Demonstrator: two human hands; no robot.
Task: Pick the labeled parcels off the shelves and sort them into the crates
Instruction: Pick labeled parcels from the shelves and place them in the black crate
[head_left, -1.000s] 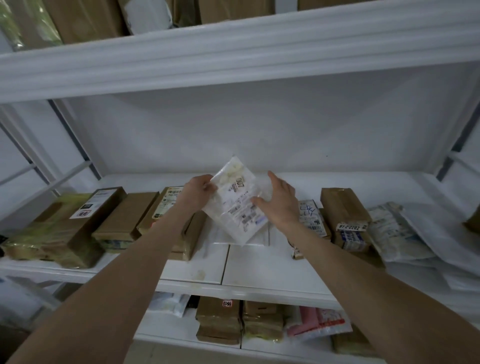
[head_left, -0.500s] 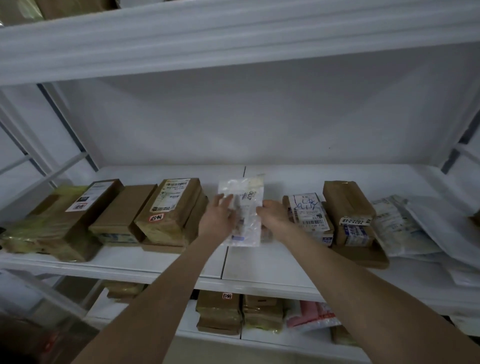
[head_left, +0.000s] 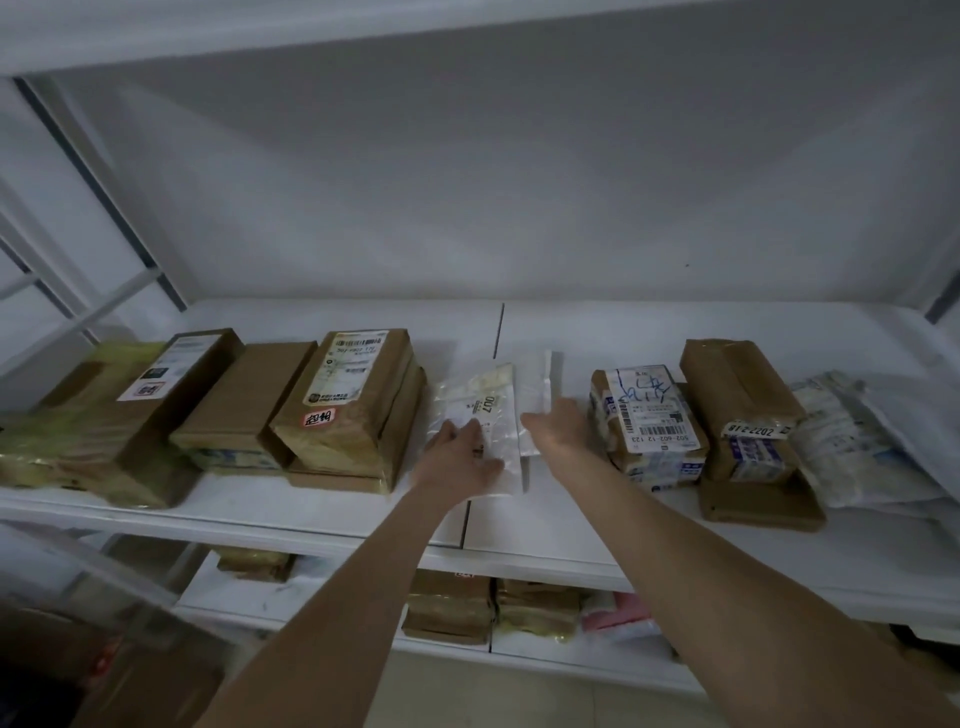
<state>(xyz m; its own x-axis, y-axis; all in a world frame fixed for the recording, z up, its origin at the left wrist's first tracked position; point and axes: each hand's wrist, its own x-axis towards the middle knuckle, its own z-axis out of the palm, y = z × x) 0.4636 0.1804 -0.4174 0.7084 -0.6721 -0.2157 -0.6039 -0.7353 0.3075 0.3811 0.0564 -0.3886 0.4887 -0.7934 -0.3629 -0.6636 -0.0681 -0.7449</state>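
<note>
Clear pouch (head_left: 480, 415), label 007, lies flat mid-shelf (head_left: 571, 535) near front edge, between brown box (head_left: 353, 395) and taped box (head_left: 644, 421). Left hand (head_left: 460, 457) rests flat on it, fingers straight, gripping nothing. Right hand (head_left: 558, 426) open at its right edge. Judged light, limp, slippery film; pinch at corner.

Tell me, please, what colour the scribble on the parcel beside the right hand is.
Blue scribble, clearest in the head view.

Clear plastic pouch (head_left: 480, 413), white label marked 007: lies flat on the middle shelf (head_left: 571, 530), long axis near to far. Second flat white pouch (head_left: 540, 395) lies alongside its right edge. Taped brown boxes (head_left: 353, 400) just left, blue-scrawled parcel (head_left: 647, 415) right. Left hand (head_left: 457, 460) rests flat on the clear pouch's near end.
</note>
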